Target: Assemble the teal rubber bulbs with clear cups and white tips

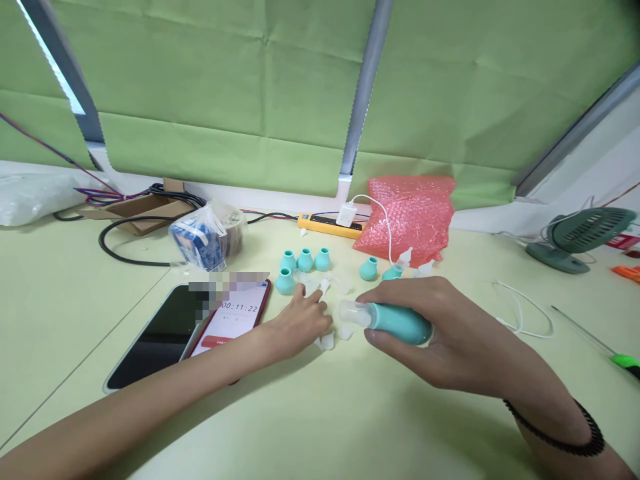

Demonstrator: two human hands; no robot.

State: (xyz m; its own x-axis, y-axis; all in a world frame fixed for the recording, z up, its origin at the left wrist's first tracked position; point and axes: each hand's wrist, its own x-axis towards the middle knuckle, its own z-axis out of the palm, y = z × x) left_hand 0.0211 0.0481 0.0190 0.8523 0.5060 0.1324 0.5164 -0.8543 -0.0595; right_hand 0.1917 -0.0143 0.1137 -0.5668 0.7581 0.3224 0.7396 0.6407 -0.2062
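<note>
My right hand (440,333) is wrapped round a teal squeeze bulb (400,324) with a translucent nozzle (356,312), lying sideways in the grip and pointing left. My left hand (304,319) is low over a cluster of small translucent white tips (327,341). Its visible fingers are apart, beside one pointed white tip (325,285); whether they touch it I cannot tell. Behind that hand stand several round teal bulbs (305,260) with open necks. Farther right are another teal bulb (369,269) and one partly hidden by my right hand (393,273).
To the left lie a dark-screened phone (155,340) and a phone showing a timer (235,317). At the back are a bagged blue packet (200,241), an orange power strip (325,225) and a pink bubble-wrap bag (407,217). A fan (583,233), white cable (530,330) and screwdriver (625,363) are right.
</note>
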